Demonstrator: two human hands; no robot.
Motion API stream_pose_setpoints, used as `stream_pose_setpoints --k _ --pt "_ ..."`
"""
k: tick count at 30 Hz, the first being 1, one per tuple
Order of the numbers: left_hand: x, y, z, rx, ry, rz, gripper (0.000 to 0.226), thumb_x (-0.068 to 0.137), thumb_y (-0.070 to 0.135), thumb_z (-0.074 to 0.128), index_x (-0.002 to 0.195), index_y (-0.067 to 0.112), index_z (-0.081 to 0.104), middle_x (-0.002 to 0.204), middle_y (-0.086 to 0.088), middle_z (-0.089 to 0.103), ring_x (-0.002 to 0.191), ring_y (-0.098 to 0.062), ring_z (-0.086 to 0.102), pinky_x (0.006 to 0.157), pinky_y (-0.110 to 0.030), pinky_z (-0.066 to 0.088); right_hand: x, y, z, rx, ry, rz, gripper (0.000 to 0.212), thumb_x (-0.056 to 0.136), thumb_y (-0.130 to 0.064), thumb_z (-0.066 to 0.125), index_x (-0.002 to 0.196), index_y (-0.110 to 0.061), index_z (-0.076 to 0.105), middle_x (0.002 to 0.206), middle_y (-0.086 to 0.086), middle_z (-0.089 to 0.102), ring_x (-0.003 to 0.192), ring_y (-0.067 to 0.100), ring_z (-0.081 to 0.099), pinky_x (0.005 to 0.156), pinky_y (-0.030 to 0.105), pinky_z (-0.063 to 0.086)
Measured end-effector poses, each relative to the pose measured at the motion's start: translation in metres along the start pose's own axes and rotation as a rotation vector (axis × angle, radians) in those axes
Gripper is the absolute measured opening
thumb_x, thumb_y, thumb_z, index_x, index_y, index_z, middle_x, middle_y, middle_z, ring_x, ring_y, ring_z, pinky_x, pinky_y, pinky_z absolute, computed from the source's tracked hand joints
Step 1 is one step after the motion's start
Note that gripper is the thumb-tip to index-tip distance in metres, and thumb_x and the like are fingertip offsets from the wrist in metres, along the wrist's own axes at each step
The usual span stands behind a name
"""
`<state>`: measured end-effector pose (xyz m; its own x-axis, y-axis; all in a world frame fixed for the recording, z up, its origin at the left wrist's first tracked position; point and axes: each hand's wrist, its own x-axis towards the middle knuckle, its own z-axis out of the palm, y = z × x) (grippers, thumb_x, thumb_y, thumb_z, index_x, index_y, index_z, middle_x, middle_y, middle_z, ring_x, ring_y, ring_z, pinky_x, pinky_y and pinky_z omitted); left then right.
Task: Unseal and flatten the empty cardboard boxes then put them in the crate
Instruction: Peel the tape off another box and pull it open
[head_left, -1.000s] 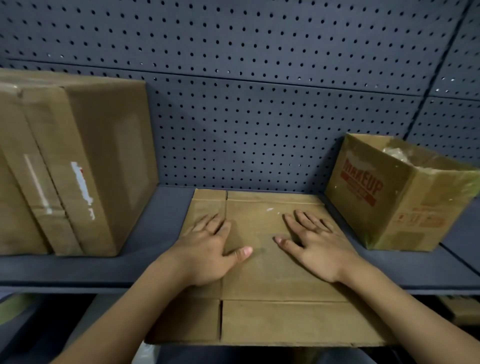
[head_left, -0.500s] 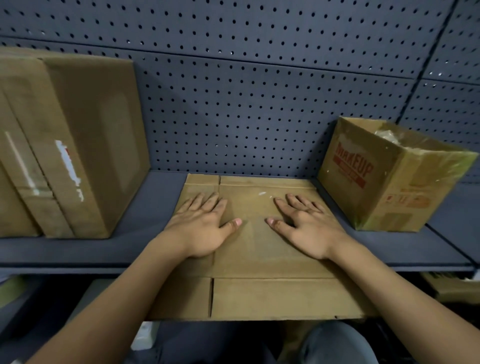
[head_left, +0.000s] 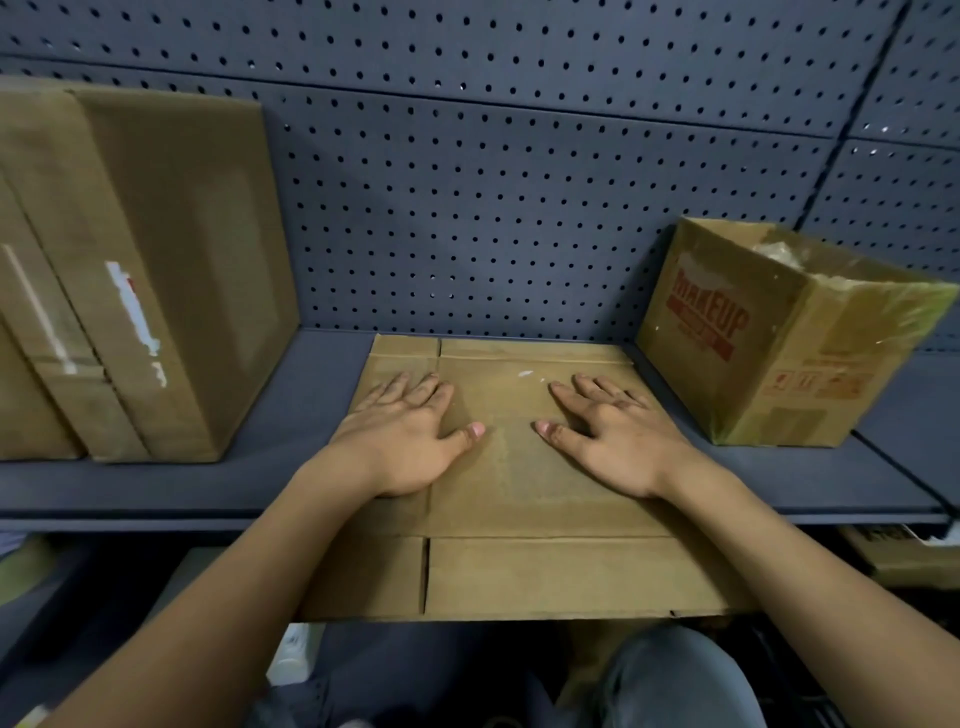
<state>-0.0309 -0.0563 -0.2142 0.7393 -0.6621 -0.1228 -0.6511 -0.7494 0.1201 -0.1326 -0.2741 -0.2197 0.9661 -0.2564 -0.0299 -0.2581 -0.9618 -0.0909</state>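
The flattened box (head_left: 524, 499) lay on the shelf (head_left: 218, 483), its near flaps overhanging the front edge toward the person. The left hand (head_left: 405, 441) and right hand (head_left: 618, 441) pressed on it, fingers spread flat, equally near. The cardboard was matte and creased. A printed box (head_left: 769, 338) stood open-topped to the right, a taped box (head_left: 156, 260) to the left.

- One flattened cardboard box (head_left: 545, 493), the landmark for this list.
- Two upright cardboard boxes beside it: one closed taped box (head_left: 171, 270) to its left and one open MAKEUP box (head_left: 779, 338) to its right. Whether another box stands at the far left edge cannot be told.
- Two hands pressed flat on it: the left hand (head_left: 410, 441) and the right hand (head_left: 618, 441).
- One grey shelf (head_left: 260, 431) under it.
- One low carton (head_left: 898, 558) below and to its right.
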Motion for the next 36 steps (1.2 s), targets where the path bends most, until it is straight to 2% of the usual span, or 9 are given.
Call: stream_pose_setpoints --k 14,18,22,26,28,30,34,36 --pt "0.0 0.0 0.0 0.003 -0.01 0.002 0.08 0.096 0.07 0.014 0.159 0.023 -0.003 0.166 0.004 -0.01 0.152 -0.02 -0.009 0.122 -0.035 -0.004 -0.004 -0.003 0.001 -0.017 0.027 0.01 0.077 0.092 -0.075 0.016 0.158 -0.035 0.012 0.166 -0.004 0.006 0.153 0.017 0.004 0.123 0.04 0.007" --pt "-0.005 -0.008 -0.003 -0.048 -0.041 0.039 0.078 0.099 0.065 0.019 0.158 0.024 -0.01 0.164 0.006 -0.017 0.151 -0.015 -0.014 0.119 -0.031 -0.008 -0.011 -0.005 -0.001 0.049 0.115 0.03 0.067 0.099 -0.063 0.023 0.155 -0.027 0.027 0.165 0.001 0.019 0.151 0.021 0.015 0.122 0.038 0.013" --pt "-0.008 -0.008 -0.004 -0.069 -0.033 0.043 0.077 0.099 0.063 0.024 0.158 0.024 -0.006 0.164 0.007 -0.016 0.151 -0.014 -0.014 0.119 -0.03 -0.008 -0.014 -0.005 -0.003 0.046 0.12 0.056 0.059 0.101 -0.056 0.027 0.152 -0.026 0.034 0.163 0.002 0.025 0.149 0.024 0.021 0.121 0.04 0.017" --pt "-0.007 -0.009 -0.003 -0.079 0.003 0.012 0.08 0.094 0.071 0.023 0.159 0.029 0.001 0.165 0.004 -0.009 0.152 -0.02 -0.01 0.12 -0.042 -0.011 -0.017 -0.008 -0.007 0.094 0.132 0.081 0.054 0.101 -0.055 0.034 0.145 -0.027 0.045 0.158 0.004 0.034 0.145 0.027 0.03 0.117 0.039 0.024" --pt "-0.011 -0.012 -0.002 -0.103 0.029 -0.061 0.086 0.088 0.08 0.021 0.158 0.033 0.005 0.166 0.0 -0.003 0.152 -0.027 -0.006 0.12 -0.052 -0.009 -0.022 -0.008 -0.009 0.142 0.201 0.122 0.046 0.1 -0.051 0.038 0.132 -0.025 0.057 0.143 0.008 0.05 0.131 0.031 0.044 0.106 0.039 0.037" --pt "-0.017 -0.015 -0.002 -0.155 0.068 -0.16 0.093 0.083 0.085 0.021 0.158 0.033 0.008 0.166 -0.009 -0.001 0.152 -0.034 -0.002 0.121 -0.054 -0.003 -0.027 -0.009 -0.01 0.126 0.251 0.208 0.043 0.098 -0.052 0.038 0.124 -0.026 0.061 0.132 0.01 0.054 0.121 0.033 0.048 0.102 0.042 0.042" --pt "-0.027 -0.017 0.001 -0.217 0.09 -0.283 0.097 0.079 0.09 0.024 0.158 0.035 0.01 0.163 -0.022 0.007 0.15 -0.042 0.004 0.121 -0.051 0.003 -0.032 -0.015 -0.009 0.073 0.137 0.431 0.055 0.096 -0.06 0.029 0.134 -0.026 0.05 0.146 0.023 0.041 0.131 0.043 0.038 0.11 0.05 0.031" --pt "-0.031 -0.016 0.004 -0.236 0.112 -0.277 0.094 0.08 0.088 0.029 0.156 0.036 0.014 0.162 -0.022 0.016 0.149 -0.042 0.009 0.122 -0.051 0.005 -0.036 -0.019 -0.01 0.072 0.098 0.487 0.061 0.096 -0.063 0.026 0.144 -0.027 0.037 0.156 0.029 0.024 0.139 0.045 0.028 0.114 0.052 0.025"
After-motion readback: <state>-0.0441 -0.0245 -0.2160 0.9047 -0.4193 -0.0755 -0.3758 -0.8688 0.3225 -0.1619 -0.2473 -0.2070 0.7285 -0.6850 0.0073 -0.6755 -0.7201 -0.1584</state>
